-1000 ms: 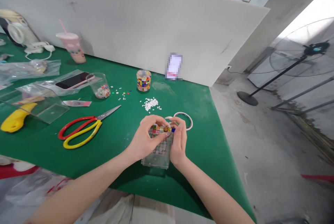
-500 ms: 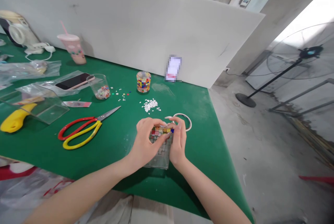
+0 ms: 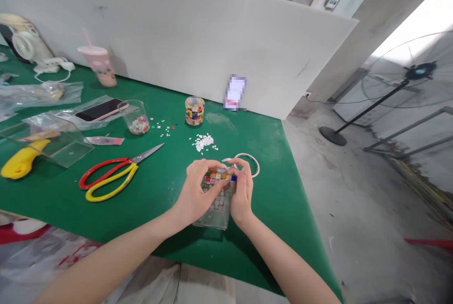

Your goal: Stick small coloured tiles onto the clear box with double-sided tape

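A clear plastic piece (image 3: pixel 215 212) partly covered with small coloured mosaic tiles (image 3: pixel 216 177) lies on the green table (image 3: pixel 159 190). My left hand (image 3: pixel 198 193) curls over its left side, fingertips pinched at the tile row. Close against it on the right, my right hand (image 3: pixel 241 190) has its fingers closed on the tiled end. A white ring (image 3: pixel 249 161) lies just behind my right hand.
Red-and-yellow scissors (image 3: pixel 109 179) lie to the left. Further back are a heap of white tiles (image 3: pixel 203 142), a mosaic-covered cup (image 3: pixel 194 110), a clear cup of coloured tiles (image 3: pixel 136 117), a phone (image 3: pixel 99 109), a pink drink cup (image 3: pixel 97 64) and a yellow handle (image 3: pixel 21 164). The table edge drops off at right.
Both hands stay on the tiled piece; the fingers shift slightly along the tile row. The view has tilted a little.
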The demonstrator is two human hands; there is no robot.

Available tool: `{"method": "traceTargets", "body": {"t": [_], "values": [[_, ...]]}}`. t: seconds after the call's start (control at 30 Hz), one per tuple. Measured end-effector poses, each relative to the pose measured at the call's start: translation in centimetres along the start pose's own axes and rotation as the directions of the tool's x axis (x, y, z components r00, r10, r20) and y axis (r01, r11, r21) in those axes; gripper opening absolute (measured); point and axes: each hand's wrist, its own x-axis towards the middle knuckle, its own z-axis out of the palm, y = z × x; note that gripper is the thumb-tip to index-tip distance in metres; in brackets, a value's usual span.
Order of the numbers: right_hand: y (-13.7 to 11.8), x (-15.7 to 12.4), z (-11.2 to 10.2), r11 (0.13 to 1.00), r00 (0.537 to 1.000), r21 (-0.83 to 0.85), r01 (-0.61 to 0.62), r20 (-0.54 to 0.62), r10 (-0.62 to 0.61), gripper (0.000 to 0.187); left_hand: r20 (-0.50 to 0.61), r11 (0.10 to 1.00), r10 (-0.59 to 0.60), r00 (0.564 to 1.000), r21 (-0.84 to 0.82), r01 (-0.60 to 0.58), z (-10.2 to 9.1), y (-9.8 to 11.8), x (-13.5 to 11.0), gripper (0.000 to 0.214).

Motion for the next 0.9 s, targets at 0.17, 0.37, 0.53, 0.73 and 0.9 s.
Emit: {"method": "traceTargets", "body": {"t": [0.17,0.37,0.53,0.73,0.9], "values": [[0.0,0.0,-0.1,1.000,1.000,0.009,-0.004,0.001,0.004,0.033,0.080,1.000,0.000,0.997,-0.001,0.000,-0.6,0.2,0.7,0.017],[0.1,0.2,-0.3,1.000,1.000,-0.003,-0.001,0.015,0.001,0.034,0.191,0.997,-0.021,0.981,0.081,0.005,-1.9,0.7,1.7,0.024],[0.3,0.2,-0.4,1.000,0.999,-0.009,0.000,0.032,0.001,0.035,0.223,0.994,-0.027,0.974,0.106,0.003,-2.0,0.8,1.8,0.024],[0.2,0.1,-0.3,1.000,0.999,-0.012,-0.006,0.035,0.007,0.034,0.141,0.993,0.024,0.990,0.111,-0.040,-1.3,0.5,1.2,0.018],[0.1,0.1,-0.2,1.000,1.000,-0.003,-0.001,0.024,0.001,0.034,0.154,0.997,0.005,0.988,0.071,-0.016,-1.2,0.6,1.1,0.020]]}}
